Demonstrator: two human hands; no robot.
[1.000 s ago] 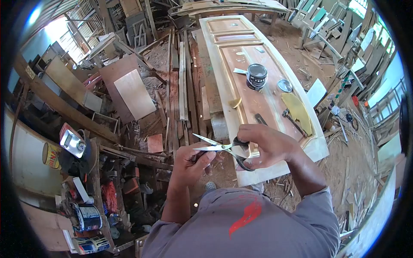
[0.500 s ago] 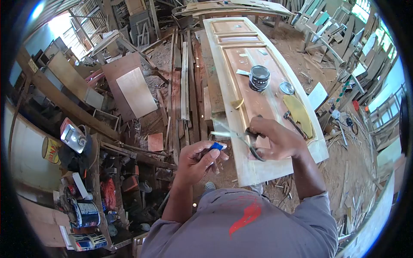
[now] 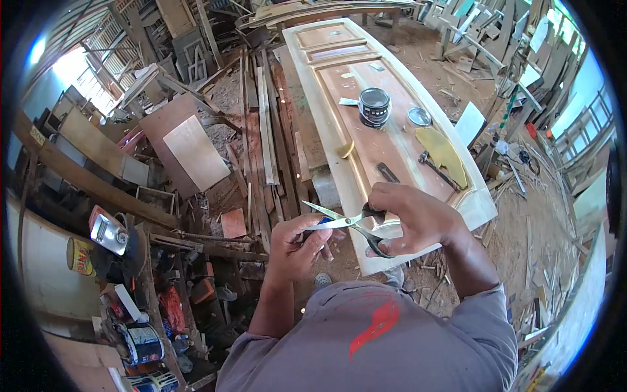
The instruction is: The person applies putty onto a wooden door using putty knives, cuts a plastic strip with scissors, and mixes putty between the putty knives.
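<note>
My left hand (image 3: 292, 250) pinches a small blue piece (image 3: 325, 221) between thumb and fingers, out past the near left corner of a pale wooden door panel (image 3: 356, 189). A pair of scissors (image 3: 353, 221) is in my right hand (image 3: 421, 219), the thumb and fingers in its black handles. Its blades are spread and point left, overlapping the blue piece right at my left fingertips. Just beyond my right hand, a short dark object (image 3: 388, 172) lies on the panel. A hammer (image 3: 439, 171) rests to its right, beside a yellow sheet (image 3: 444, 151).
On the panel stand an open can (image 3: 375, 108) and a round lid (image 3: 419, 117), with a yellow curved scrap (image 3: 345, 149) on the left edge. Long boards (image 3: 266, 130) lie on the floor to the left. A cluttered shelf with a paint tin (image 3: 142, 343) is at lower left.
The scissors have swung down and left from a blurred position, and their spread blades now reach the blue piece. My view has shifted slightly, uncovering the dark object on the panel.
</note>
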